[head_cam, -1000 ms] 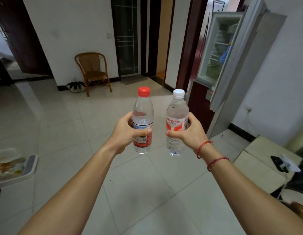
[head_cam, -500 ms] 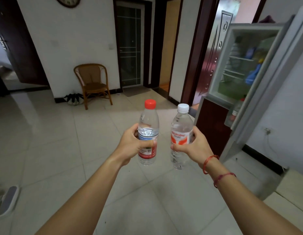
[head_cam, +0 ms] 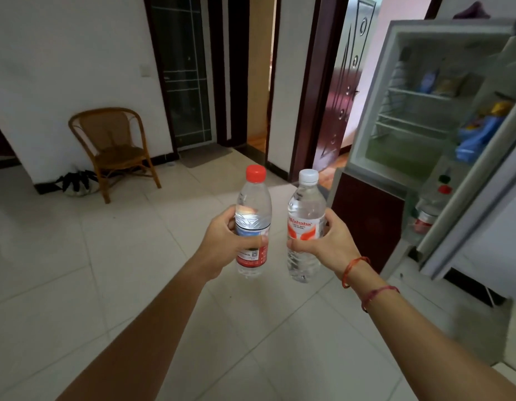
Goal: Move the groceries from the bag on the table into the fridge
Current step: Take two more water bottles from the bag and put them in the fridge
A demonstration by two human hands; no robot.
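Red-capped bottle (head_cam: 253,198) in left hand (head_cam: 222,246), white-capped bottle (head_cam: 306,206) right.

A wicker chair (head_cam: 115,146) stands against the white wall (head_cam: 63,53), with something dark, too blurred to name, on the pale tiled floor (head_cam: 106,270) beside its leg. A grey mat (head_cam: 204,153) lies before the glass-panelled door (head_cam: 184,70). Further right, a maroon door (head_cam: 340,91) stands open.

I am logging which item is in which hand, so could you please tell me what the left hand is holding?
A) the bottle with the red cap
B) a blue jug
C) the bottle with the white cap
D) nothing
A: the left hand grips the bottle with the red cap, while the right hand holds the white-capped bottle.
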